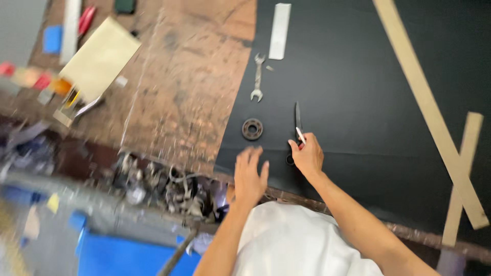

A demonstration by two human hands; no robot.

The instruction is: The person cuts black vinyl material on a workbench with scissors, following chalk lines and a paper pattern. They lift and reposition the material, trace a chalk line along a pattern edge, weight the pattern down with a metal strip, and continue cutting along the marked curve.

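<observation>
Two bare hands over the near edge of a black sheet (pixel 358 92) spread on a worn wooden workbench (pixel 189 87). Right hand (pixel 307 156) clenched around scissors (pixel 297 125): dark blades point away from the person and lie on or just above the sheet, dark handle loop showing below the thumb side; a thin white stick-like piece (pixel 300 135) sits between the fingers, what it is cannot be told. Left hand (pixel 250 176) released, fingers spread, grasping nothing, hovering at the sheet's near left corner; contact with the sheet cannot be told because of motion blur. Round dark bearing-like ring (pixel 252 129) lies on the sheet just beyond the left hand's fingertips, beside the scissor blades and apart from them. Farther off, an open-ended metal wrench (pixel 258 77) lies lengthwise near the sheet's left edge, with a white flat strip (pixel 280 30) beyond it. Long tan strips (pixel 424 102) cross each other on the right part of the sheet. On the bare wood at far left: a tan card or envelope (pixel 99 59), a red-handled tool (pixel 85 19), small coloured bits, all blurred. Clutter of metal parts (pixel 169 186) below the bench's near edge, left of the left forearm. White garment (pixel 291 240) at the bottom of the view.
</observation>
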